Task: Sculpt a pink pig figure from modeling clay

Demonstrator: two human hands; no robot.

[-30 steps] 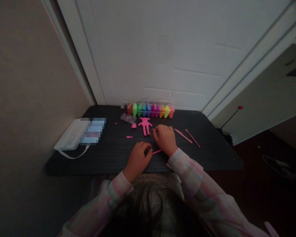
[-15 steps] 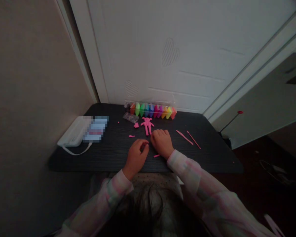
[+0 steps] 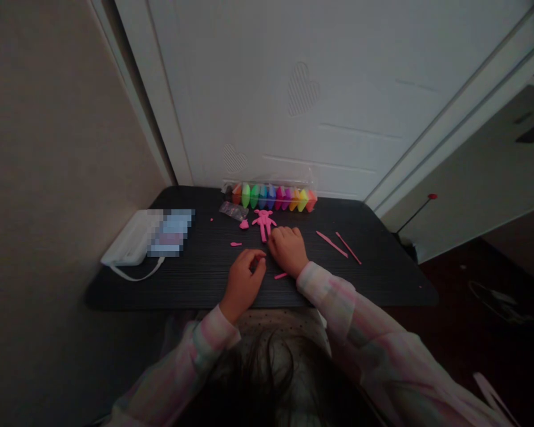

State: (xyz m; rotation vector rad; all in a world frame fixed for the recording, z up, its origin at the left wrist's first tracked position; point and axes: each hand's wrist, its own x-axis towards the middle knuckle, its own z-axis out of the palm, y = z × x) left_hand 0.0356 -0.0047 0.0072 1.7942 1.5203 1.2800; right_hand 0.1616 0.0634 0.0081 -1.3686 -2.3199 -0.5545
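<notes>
A flat pink clay figure (image 3: 264, 222) with ears, arms and two long legs lies on the dark table. My right hand (image 3: 288, 250) is closed, knuckles up, beside the figure's feet; its curled fingers hide whatever they hold. My left hand (image 3: 244, 281) rests to the left of it, fingers bent towards the thumb in a pinch, and what lies between the tips cannot be made out. A thin pink stick (image 3: 280, 276) shows partly from beneath my right wrist. Left of the figure are a pink clay lump (image 3: 244, 225) and a small pink spoon-shaped piece (image 3: 235, 244).
Clay blocks (image 3: 271, 197) in many colours stand in a clear package at the back. A crumpled clear wrapper (image 3: 234, 210) lies before them. Two pink modelling tools (image 3: 332, 244) lie at right. A white case (image 3: 136, 237) with a strap sits at left.
The view has shifted slightly. Both hands keep nearly the same place and pose, and the pink figure and tools lie as before.
</notes>
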